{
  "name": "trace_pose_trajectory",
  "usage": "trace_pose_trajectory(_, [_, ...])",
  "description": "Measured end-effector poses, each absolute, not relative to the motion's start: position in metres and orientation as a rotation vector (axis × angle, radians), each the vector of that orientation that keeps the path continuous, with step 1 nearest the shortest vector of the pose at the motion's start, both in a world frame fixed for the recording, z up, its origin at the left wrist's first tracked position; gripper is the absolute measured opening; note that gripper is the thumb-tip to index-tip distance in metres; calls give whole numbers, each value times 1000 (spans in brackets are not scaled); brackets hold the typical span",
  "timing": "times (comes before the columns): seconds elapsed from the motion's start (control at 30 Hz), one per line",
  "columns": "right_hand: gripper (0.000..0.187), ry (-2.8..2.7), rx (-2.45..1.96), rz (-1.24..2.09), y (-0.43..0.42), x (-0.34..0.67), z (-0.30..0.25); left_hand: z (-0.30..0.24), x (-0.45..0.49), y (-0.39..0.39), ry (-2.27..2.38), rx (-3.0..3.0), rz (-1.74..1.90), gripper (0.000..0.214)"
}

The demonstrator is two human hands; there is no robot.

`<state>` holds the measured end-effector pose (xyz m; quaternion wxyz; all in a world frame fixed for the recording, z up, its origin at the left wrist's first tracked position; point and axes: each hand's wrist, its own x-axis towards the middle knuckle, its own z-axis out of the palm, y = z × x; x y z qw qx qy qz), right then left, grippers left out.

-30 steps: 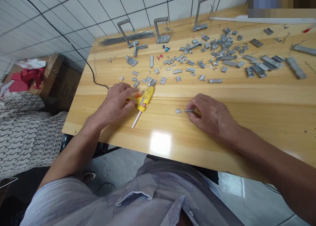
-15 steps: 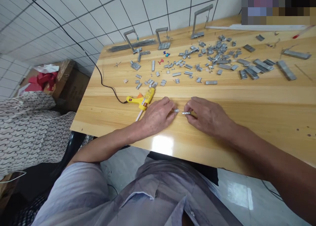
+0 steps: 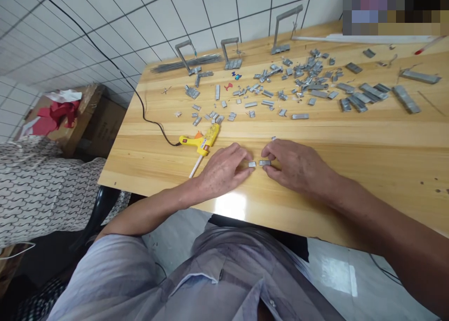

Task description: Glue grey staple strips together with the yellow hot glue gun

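Glossy pale-wood tabletop (image 3: 336, 141), and here a short silver metal block (image 3: 252, 164) is pinched by the left hand (image 3: 224, 169), a longer grey metal block (image 3: 265, 162) by the right hand (image 3: 298, 164), just apart; either could be skewed by uneven pressure.

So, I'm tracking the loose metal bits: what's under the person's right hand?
The right hand has a small metal piece between its thumb and fingers, and a pale bit shows just beyond the fingers. Whatever lies beneath the palm is covered.
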<state>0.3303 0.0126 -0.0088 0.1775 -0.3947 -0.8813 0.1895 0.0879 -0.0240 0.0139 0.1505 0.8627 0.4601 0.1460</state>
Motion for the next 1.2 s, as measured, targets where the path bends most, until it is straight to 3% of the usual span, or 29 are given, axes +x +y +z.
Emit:
trace_pose_trajectory(0.4, [14,-2493,-1094,471,10,325,-10,4,93,-19,1284,2382,523,4])
trace_pose_trajectory(1.2, [13,-2496,-1120,474,9,322,-10,1,91,-16,1247,2443,517,7])
